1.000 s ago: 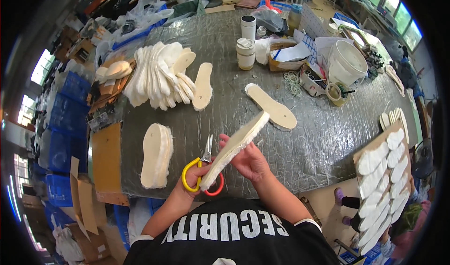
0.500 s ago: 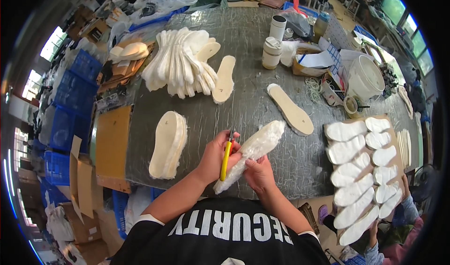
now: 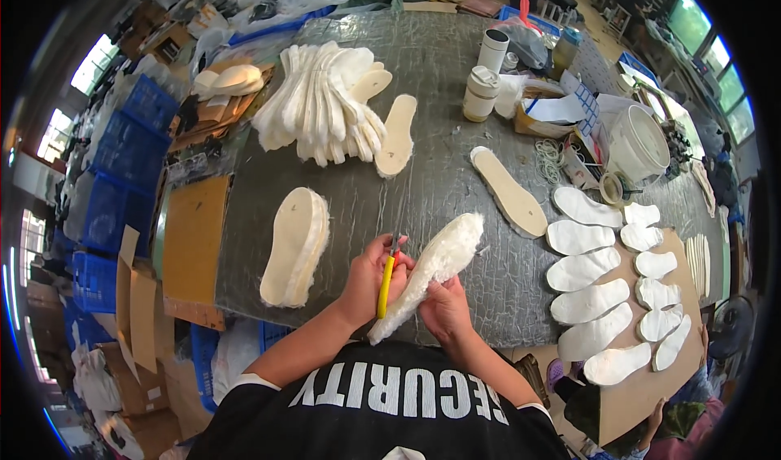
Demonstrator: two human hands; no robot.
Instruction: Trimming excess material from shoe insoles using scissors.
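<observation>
My left hand (image 3: 362,289) is closed around small snips (image 3: 386,286) with a yellow handle and some red, their metal tip pointing away from me. My right hand (image 3: 447,309) grips a white fleecy insole (image 3: 451,247), fluffy face up and tilted, its far end raised above the table. The fingers of my left hand also lie against this insole near its middle. To the left is a short stack of cream insoles (image 3: 291,247) with fuzzy edges. Single insoles lie beyond my hands, one in the middle (image 3: 396,135) and another to the right (image 3: 510,193).
A big pile of fleecy insoles (image 3: 321,106) sits at the far left of the dark table (image 3: 439,69). Two white cups (image 3: 481,94), a box of papers and a bucket (image 3: 636,143) stand far right. Another person's hands hold a cardboard sheet (image 3: 630,395) beside rows of white insoles (image 3: 590,301).
The insole in my hands has turned to show more of its fluffy side. At the right, the other person's cardboard has shifted toward the near edge, leaving several white insoles partly on the table.
</observation>
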